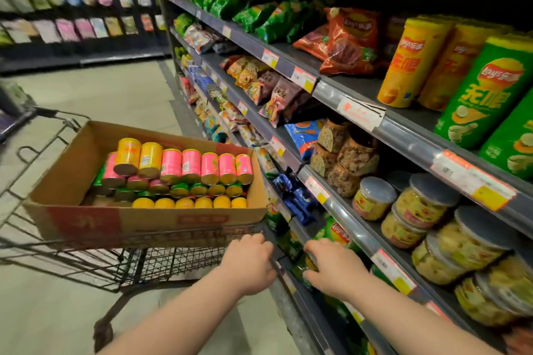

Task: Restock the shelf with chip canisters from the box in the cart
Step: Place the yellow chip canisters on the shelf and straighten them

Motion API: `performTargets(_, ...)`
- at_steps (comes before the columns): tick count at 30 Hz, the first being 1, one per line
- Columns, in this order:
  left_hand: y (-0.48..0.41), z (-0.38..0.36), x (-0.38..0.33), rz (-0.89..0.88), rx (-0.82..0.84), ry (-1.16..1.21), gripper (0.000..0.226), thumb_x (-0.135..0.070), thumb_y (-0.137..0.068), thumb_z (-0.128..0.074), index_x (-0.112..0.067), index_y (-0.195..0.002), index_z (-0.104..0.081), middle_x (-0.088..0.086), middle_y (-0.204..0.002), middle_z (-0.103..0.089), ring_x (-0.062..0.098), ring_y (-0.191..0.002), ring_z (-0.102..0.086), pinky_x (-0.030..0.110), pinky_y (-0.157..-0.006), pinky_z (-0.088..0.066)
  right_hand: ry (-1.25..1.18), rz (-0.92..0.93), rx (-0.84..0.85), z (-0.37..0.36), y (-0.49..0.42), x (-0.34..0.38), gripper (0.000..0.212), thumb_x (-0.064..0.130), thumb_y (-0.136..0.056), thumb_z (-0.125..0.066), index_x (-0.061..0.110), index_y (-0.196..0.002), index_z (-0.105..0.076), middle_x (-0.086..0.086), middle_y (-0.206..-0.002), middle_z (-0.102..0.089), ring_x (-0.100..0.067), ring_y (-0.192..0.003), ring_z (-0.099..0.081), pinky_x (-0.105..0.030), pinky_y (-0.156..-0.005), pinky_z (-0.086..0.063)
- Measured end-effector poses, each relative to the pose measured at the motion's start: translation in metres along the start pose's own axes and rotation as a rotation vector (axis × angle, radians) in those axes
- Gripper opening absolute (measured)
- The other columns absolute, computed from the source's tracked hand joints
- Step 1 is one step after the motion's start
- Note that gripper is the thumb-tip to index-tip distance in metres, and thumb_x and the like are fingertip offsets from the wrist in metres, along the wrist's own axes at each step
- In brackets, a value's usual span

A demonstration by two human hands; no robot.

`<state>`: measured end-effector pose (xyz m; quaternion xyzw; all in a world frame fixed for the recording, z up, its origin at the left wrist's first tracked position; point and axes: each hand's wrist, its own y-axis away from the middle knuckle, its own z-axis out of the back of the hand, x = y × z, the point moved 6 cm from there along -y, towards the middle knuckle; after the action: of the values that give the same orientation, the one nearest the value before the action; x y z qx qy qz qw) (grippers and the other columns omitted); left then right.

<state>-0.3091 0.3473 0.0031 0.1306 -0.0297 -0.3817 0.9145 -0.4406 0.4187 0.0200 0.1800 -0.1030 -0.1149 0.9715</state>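
A wire cart point(95, 262) is seen at the left, with an open cardboard box point(86, 210) resting across it. Chip canisters point(190, 166) in yellow, pink and green are stacked on their sides inside the box, well apart from both hands. The left hand point(251, 264) is placed at the cart's near right corner, fingers curled; what is gripped cannot be told. The right hand point(334, 265) is spread loosely over green bags point(300, 271) on a low shelf point(354, 233). Further right, tall canisters point(478, 95) and lidded tubs point(421, 204) are shelved.
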Motion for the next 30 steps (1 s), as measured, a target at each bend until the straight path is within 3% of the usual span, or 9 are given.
performTargets(18,0.024,-0.004,0.235,0.184,-0.016,0.077,0.047,-0.047,-0.087,-0.049,-0.019,-0.123,-0.050,0.003,-0.123,-0.050,0.025,-0.117,-0.047,0.040,-0.094,-0.042,0.067,0.142,0.044,0.003,-0.125,0.199,0.053,0.042,-0.089,-0.054,0.025,-0.137,-0.040,-0.002,-0.134,-0.049,-0.024,-0.121,-0.049,-0.039,-0.097,-0.045)
performTargets(30,0.038,-0.007,0.307,0.271,-0.091,0.099,0.048,-0.050,-0.088,-0.047,-0.020,-0.126,-0.050,0.002,-0.131,-0.049,0.025,-0.122,-0.043,0.039,-0.098,-0.036,0.072,0.196,0.088,0.001,-0.173,0.252,0.046,0.042,-0.087,-0.056,0.026,-0.129,-0.047,0.001,-0.125,-0.054,-0.022,-0.112,-0.053,-0.037,-0.089,-0.050)
